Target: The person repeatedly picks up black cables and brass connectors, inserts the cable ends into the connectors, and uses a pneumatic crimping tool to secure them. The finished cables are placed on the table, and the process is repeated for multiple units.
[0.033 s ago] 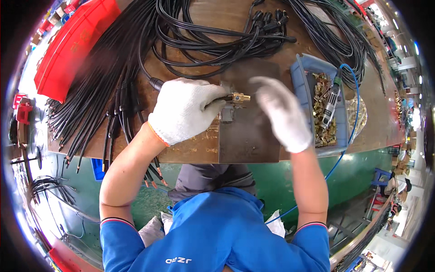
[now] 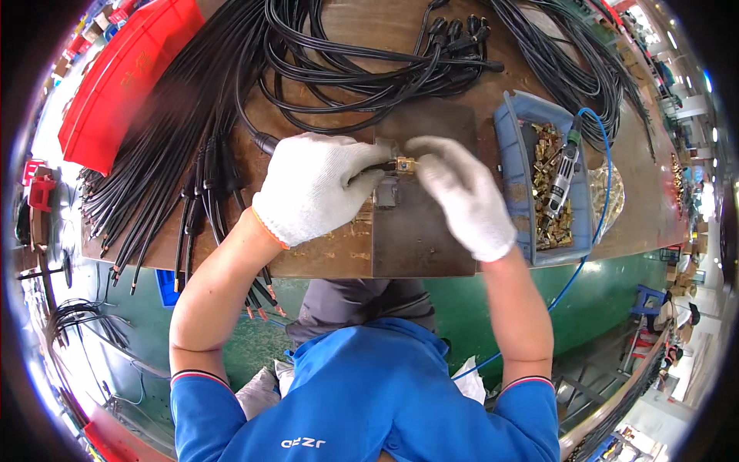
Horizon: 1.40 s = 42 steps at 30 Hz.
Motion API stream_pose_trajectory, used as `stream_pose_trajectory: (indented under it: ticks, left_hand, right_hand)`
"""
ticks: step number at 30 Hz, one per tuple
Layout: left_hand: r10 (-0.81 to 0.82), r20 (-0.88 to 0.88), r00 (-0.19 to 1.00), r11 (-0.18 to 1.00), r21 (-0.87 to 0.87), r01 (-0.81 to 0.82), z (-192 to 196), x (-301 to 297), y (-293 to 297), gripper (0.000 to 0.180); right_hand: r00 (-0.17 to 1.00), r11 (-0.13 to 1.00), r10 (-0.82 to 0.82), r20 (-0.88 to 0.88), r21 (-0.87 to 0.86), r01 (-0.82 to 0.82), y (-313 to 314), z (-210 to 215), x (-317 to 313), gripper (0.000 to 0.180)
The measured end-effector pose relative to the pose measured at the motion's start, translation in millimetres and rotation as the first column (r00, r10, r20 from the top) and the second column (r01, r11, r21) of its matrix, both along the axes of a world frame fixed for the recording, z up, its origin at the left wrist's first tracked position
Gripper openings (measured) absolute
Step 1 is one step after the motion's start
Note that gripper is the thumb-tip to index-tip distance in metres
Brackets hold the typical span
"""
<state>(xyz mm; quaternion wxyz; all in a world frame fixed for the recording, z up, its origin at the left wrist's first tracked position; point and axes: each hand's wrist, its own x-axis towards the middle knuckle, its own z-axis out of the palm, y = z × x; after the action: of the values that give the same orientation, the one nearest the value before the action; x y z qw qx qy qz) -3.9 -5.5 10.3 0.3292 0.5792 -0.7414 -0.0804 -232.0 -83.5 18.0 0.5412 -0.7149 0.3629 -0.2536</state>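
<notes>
My left hand, in a white knit glove, is closed around the end of a black cable. A small brass connector sticks out to the right past its thumb and fingers. My right hand, gloved the same way, is at the connector's free end. Its thumb covers the tip, while the forefinger is stretched out on the far side, apart from the brass. Below both hands lies a dark metal plate, with a small grey metal block at its left edge.
On the right, a blue bin holds many brass fittings and a power tool with a blue hose. Bundles of black cables lie left and at the back. A red bin stands far left.
My right hand has moved left from beside the blue bin to the connector's tip, its fingers drawing in around it. The left hand and the cable have stayed put.
</notes>
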Motion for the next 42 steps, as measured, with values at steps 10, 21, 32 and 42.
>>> stream_pose_trajectory:
  ticks: [10, 21, 32, 42]
  left_hand:
    - [-0.091, 0.225, 0.970, 0.995, -0.029, 0.100, -3, 0, 9, 0.027]
    - [0.102, 0.213, 0.972, 0.995, -0.021, -0.099, 15, 48, 25, 0.068]
    - [0.035, 0.113, 0.993, 0.998, -0.057, -0.029, 14, 47, 26, 0.047]
    - [-0.031, -0.199, 0.979, 0.995, 0.087, 0.049, 17, 30, 31, 0.047]
  right_hand:
    - [0.969, 0.949, -0.107, 0.223, 0.313, 0.033, 12, -33, -1, 0.023]
    - [0.926, 0.948, -0.207, 0.316, 0.298, 0.111, 0, 8, 0, 0.021]
    - [0.980, 0.998, 0.045, 0.196, -0.061, -0.034, 27, 38, 8, 0.026]
    - [0.969, 0.924, 0.074, 0.237, -0.381, 0.023, 29, 31, 12, 0.017]
